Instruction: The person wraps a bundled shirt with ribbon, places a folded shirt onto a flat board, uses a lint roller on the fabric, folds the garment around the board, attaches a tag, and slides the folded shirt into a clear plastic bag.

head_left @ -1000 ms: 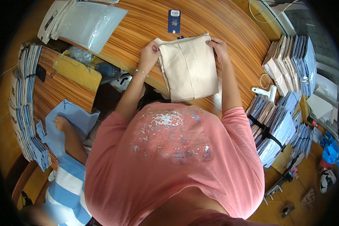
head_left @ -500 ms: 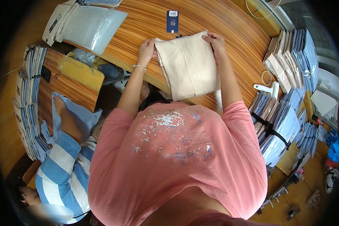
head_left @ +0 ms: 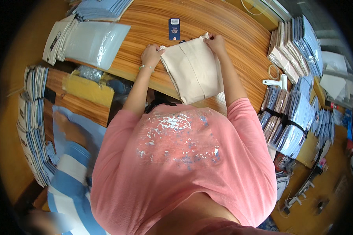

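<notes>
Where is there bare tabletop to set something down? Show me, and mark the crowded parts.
Two stretches of the table are bare: one between the plastic bags and the blue tag, the other between the right hand and the stacked clothes. Crowded are the right edge, with those clothes and the roller, and the near edge, under the cream garment.

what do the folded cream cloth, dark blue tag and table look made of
Folded cream cloth: matte fabric, by its soft creases; fibre unclear. Dark blue tag: probably smooth, stiff card, flat with crisp edges. Table: smooth wood or wood-look laminate, judging by the striped grain.
</notes>
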`<state>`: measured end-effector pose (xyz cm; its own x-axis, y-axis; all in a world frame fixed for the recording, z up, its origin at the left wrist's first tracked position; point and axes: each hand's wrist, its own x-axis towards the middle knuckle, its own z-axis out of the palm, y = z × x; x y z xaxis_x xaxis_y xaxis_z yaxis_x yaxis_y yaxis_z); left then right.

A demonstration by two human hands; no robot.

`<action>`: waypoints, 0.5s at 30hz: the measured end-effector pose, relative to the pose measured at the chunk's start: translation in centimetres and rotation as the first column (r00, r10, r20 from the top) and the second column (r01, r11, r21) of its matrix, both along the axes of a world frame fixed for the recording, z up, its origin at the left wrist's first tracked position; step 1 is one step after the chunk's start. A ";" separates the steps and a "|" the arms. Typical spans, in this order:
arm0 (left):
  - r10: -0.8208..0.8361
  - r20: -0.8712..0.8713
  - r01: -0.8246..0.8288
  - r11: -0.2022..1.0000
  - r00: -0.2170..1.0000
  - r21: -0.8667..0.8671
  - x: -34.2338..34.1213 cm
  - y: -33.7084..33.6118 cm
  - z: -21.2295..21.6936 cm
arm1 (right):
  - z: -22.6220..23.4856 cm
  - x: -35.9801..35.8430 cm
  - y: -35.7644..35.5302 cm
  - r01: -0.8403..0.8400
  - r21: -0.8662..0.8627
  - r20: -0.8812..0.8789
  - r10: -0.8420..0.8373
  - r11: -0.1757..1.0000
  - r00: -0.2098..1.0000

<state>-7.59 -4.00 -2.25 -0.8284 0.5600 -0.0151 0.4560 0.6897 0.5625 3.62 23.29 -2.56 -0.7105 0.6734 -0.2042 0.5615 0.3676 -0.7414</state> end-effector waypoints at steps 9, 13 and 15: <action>-0.419 0.120 0.209 0.656 0.900 0.725 0.9 4.0 16.0 | 18.0 13.2 -1.7 0.073 -0.137 -0.580 -0.140 0.988 0.803; -0.554 0.017 0.276 0.442 0.833 0.854 3.3 1.8 16.2 | 20.7 19.1 -5.8 0.043 0.009 -0.534 -0.032 0.999 0.845; -0.617 0.181 0.148 0.443 0.766 0.884 4.7 0.1 12.0 | 18.0 21.4 -8.0 -0.073 0.051 -0.505 0.089 0.996 0.859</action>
<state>-2.86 -3.86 9.72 -0.5423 0.7691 0.3383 0.0993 -0.3412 0.9347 25.05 15.31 15.47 -0.7631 0.6088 0.2171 0.0792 0.4214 -0.9034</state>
